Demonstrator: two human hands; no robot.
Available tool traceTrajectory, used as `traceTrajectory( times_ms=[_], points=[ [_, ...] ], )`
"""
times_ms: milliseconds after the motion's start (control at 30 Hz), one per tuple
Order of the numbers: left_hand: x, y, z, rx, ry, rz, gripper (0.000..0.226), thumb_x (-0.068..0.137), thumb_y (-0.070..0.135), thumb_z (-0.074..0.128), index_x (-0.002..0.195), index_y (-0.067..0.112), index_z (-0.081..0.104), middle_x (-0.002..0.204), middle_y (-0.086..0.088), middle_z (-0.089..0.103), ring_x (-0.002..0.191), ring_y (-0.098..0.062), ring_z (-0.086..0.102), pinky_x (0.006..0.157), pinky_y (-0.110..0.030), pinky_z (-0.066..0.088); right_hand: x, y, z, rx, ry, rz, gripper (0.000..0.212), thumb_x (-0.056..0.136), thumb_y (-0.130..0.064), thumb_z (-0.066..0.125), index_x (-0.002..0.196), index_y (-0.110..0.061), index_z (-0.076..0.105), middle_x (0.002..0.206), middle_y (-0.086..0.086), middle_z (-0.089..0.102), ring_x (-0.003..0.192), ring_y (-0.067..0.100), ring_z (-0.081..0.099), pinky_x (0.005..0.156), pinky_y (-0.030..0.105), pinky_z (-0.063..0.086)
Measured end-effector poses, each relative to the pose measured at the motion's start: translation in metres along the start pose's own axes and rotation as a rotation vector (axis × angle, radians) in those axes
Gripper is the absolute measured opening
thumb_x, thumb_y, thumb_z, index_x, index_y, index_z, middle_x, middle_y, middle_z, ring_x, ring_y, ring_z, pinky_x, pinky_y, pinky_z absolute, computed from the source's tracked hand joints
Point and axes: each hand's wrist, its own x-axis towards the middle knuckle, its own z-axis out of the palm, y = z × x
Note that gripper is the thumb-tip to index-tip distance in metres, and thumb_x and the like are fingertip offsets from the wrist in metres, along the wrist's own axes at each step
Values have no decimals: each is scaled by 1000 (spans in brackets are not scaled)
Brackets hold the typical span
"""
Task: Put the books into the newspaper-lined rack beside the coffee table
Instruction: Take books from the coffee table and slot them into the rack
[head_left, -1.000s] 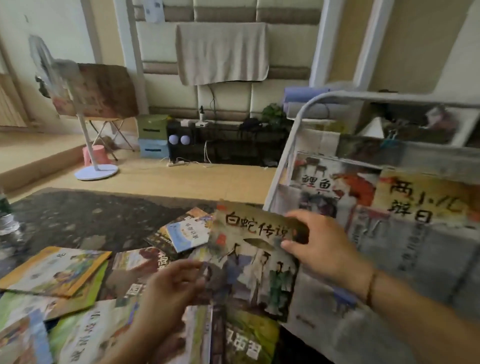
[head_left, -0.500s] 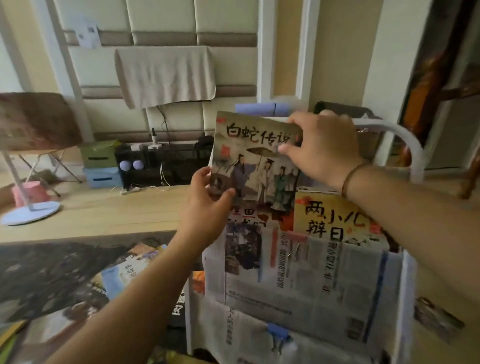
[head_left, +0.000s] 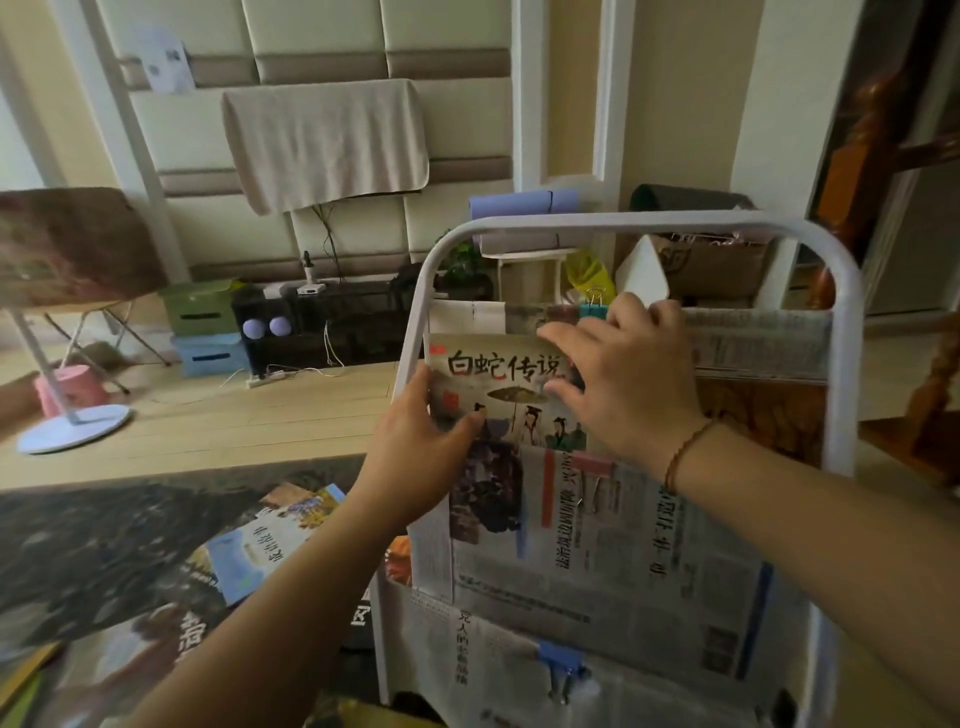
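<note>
A picture book (head_left: 501, 387) with large Chinese characters and painted figures stands upright in a newspaper pocket of the white-framed rack (head_left: 847, 332), its lower half hidden behind the paper. My left hand (head_left: 421, 447) grips the book's left edge. My right hand (head_left: 623, 379) holds its top right corner, fingers curled over the cover. Other books (head_left: 270, 540) lie scattered on the dark coffee table (head_left: 104, 545) to the left. An orange book (head_left: 763, 421) sits in the same pocket, to the right.
Binder clips (head_left: 563, 667) pin the newspaper lining. A fan stand with a white base (head_left: 72, 428) rises at the left, next to a pink bucket (head_left: 70, 387). Green and blue boxes (head_left: 208, 332) and a black shelf (head_left: 337, 322) line the far wall.
Both hands lifted the book from the table up to the rack, then lowered it into the newspaper pocket; my view turned to the rack.
</note>
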Motion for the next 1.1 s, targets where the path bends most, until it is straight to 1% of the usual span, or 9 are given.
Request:
traceTrajectory(
  times_ms=[67, 200, 300, 400, 533, 700, 867, 1000, 1100],
  points=[
    [-1, 2, -1, 20, -24, 4, 31, 93, 22, 63, 115, 34, 45, 94, 26, 54, 77, 29, 51, 56, 1, 43, -5, 0, 2, -28, -52, -14, 49, 77, -53, 71, 117, -25, 66, 102, -1, 68, 99, 30, 52, 83, 42, 35],
    [-2, 2, 3, 82, -24, 12, 34, 92, 27, 63, 121, 33, 46, 106, 21, 56, 85, 12, 54, 60, -4, 46, -10, 0, 3, -73, -136, -35, 52, 76, -58, 68, 116, -24, 67, 106, 0, 61, 101, 28, 48, 82, 42, 38],
    [-3, 1, 6, 145, -29, -18, 59, 92, 31, 63, 144, 20, 37, 134, 7, 53, 114, -7, 54, 91, -20, 49, -11, 4, -3, -72, -156, -77, 53, 80, -53, 66, 124, -24, 62, 110, 2, 59, 102, 28, 49, 82, 42, 40],
    [-5, 7, 12, 206, -24, -46, 76, 91, 35, 63, 153, 19, 22, 158, 2, 25, 143, -19, 29, 115, -40, 30, -22, 15, -8, -41, -106, -29, 53, 80, -51, 66, 123, -21, 61, 110, 3, 61, 102, 28, 52, 84, 43, 42],
    [-8, 27, 32, 364, 47, 98, 76, 92, 43, 59, 154, 29, 16, 163, 9, -4, 150, -16, -8, 120, -42, 3, -38, 22, -9, -10, -82, 56, 49, 79, -52, 67, 115, -19, 64, 108, 2, 61, 103, 28, 52, 85, 44, 43],
    [-1, 49, 61, 446, -26, 331, 48, 98, 36, 47, 145, 32, 38, 160, 6, 23, 150, -15, 2, 122, -43, 2, -45, 23, -4, -32, 10, 44, 39, 79, -36, 74, 112, -15, 68, 101, 6, 62, 96, 29, 54, 80, 42, 44],
    [-11, 53, 76, 467, 2, 427, 61, 89, 46, 25, 145, 28, 40, 150, 1, 38, 145, -22, 20, 118, -46, 14, -53, 23, 0, 29, 69, 111, 30, 83, -17, 71, 112, -11, 68, 95, 7, 61, 91, 28, 53, 78, 40, 47],
    [-20, 53, 84, 331, 49, 321, 58, 95, 30, 49, 150, 26, 29, 157, 0, 20, 146, -24, 9, 118, -48, 14, -73, 20, -26, 187, -11, 87, 47, 85, -18, 61, 131, -8, 56, 125, 10, 59, 120, 31, 49, 106, 49, 38],
    [-30, 51, 87, 187, 71, 164, 57, 92, 33, 53, 145, 29, 33, 146, -1, 38, 138, -25, 29, 115, -53, 26, -120, 28, -55, 302, 117, 305, 67, 88, -32, 60, 147, -9, 36, 151, 10, 38, 143, 28, 27, 117, 50, 23]
  ],
)
